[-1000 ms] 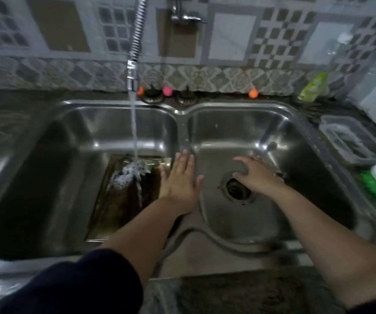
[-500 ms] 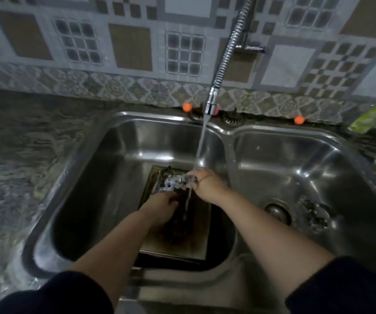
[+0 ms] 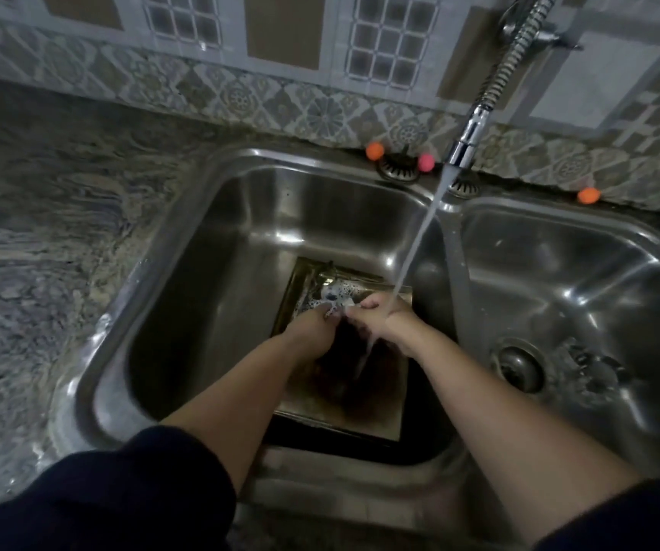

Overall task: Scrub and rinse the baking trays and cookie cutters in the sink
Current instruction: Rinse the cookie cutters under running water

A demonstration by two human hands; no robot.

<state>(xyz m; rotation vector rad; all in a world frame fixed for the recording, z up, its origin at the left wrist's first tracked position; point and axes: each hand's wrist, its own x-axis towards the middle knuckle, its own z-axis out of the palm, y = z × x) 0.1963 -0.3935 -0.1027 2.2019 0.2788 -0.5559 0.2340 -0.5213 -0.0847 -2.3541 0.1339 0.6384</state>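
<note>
Both hands (image 3: 312, 328) stay under water over the baking tray (image 3: 384, 411) in the steel sink (image 3: 209, 280); finger grip unclear.

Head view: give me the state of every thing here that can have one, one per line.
Tap: running, stream landing on the right hand.
Baking tray: lying flat in the left basin, dark and stained, wet.
Left hand: down over the tray, fingers hidden.
Right hand: fingers curled on something small and pale; what it is cannot be told.
Right basin drain: uncovered.
</note>
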